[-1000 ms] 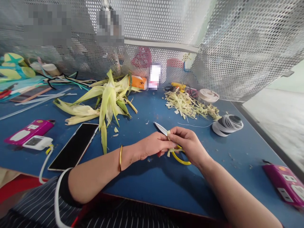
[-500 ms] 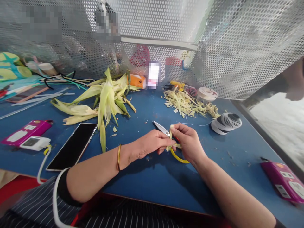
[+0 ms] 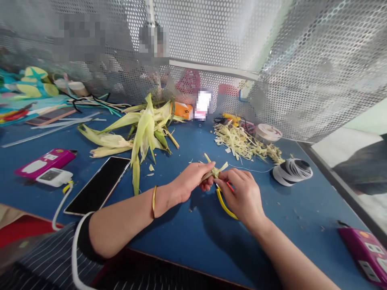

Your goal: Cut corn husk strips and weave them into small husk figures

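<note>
Between my hands is a small knotted piece of corn husk [image 3: 215,172], with pale strip ends sticking out. My left hand [image 3: 198,177] pinches it from the left, thumb on top. The fingers of my right hand [image 3: 242,191] close on its right side. Under my hands lies a pair of scissors [image 3: 223,203] with yellow and red handles; the hands hide most of the blades. A thin thread runs across the table to a thread spool [image 3: 292,172] wound in white and black, standing right of my right hand.
Corn husks [image 3: 145,129] are heaped at the back left, and husk strips [image 3: 237,141] at the back right. A black-screened phone [image 3: 99,185] and a purple device [image 3: 45,163] lie left. Another purple device [image 3: 367,249] is at the right edge. A perforated screen [image 3: 217,36] stands behind.
The view has shifted, moving the scene slightly right and down. Both hands have turned the husk piece, so its knot and projecting ends now show. The scissor blades are now mostly covered.
</note>
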The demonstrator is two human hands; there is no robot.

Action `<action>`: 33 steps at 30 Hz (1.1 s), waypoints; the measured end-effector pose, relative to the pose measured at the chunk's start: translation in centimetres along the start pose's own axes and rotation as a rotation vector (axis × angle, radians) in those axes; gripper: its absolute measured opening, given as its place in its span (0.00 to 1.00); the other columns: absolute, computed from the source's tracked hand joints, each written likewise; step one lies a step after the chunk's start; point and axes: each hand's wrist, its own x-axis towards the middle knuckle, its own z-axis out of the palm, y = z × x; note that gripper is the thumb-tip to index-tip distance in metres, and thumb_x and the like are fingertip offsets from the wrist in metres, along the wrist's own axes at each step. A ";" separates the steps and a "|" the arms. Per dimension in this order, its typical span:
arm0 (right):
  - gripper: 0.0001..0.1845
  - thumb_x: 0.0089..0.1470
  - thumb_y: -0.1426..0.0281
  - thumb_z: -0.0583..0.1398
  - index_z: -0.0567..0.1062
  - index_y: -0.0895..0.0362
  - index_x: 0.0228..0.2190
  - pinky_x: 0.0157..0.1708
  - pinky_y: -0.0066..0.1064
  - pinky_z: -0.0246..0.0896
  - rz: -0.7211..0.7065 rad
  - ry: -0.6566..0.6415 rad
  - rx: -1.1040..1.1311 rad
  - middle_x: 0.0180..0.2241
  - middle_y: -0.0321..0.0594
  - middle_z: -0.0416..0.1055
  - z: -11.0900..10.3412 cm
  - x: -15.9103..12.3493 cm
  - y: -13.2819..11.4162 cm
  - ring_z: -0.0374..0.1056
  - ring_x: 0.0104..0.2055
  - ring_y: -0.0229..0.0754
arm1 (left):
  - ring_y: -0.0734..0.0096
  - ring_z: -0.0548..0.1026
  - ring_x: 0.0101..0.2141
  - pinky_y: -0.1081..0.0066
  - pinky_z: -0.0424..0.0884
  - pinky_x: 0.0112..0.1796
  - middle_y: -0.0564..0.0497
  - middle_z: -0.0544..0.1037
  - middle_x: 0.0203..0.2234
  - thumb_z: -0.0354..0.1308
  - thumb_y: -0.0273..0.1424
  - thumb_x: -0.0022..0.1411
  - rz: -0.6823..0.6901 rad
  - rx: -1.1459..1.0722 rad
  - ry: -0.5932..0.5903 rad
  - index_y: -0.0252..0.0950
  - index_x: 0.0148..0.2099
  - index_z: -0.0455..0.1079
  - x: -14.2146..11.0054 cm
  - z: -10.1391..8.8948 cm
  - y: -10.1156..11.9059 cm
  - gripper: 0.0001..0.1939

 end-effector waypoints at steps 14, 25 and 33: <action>0.14 0.56 0.67 0.54 0.63 0.55 0.20 0.26 0.28 0.49 0.355 -0.313 0.463 0.20 0.32 0.58 -1.4 0.8 0.3 0.54 0.25 0.35 | 0.79 0.62 0.18 0.74 0.59 0.21 0.58 0.64 0.14 0.60 0.43 0.56 -0.025 0.132 -0.018 0.34 0.26 0.67 0.2 0.1 -0.3 0.17; 0.14 0.50 0.62 0.60 0.66 0.56 0.21 0.22 0.27 0.43 0.566 -0.439 0.855 0.19 0.30 0.56 -2.1 1.2 0.7 0.48 0.22 0.32 | 0.79 0.61 0.19 0.74 0.59 0.22 0.58 0.61 0.16 0.63 0.41 0.53 -0.078 0.036 -0.091 0.35 0.23 0.63 -0.1 0.0 0.7 0.17; 0.24 0.46 0.48 0.64 0.72 0.57 0.22 0.25 0.29 0.50 0.720 -0.332 0.843 0.21 0.34 0.65 -1.7 1.5 1.5 0.56 0.25 0.35 | 0.79 0.60 0.19 0.73 0.60 0.23 0.59 0.60 0.17 0.61 0.46 0.55 -0.102 -0.029 -0.073 0.36 0.23 0.60 -0.2 -0.1 0.9 0.21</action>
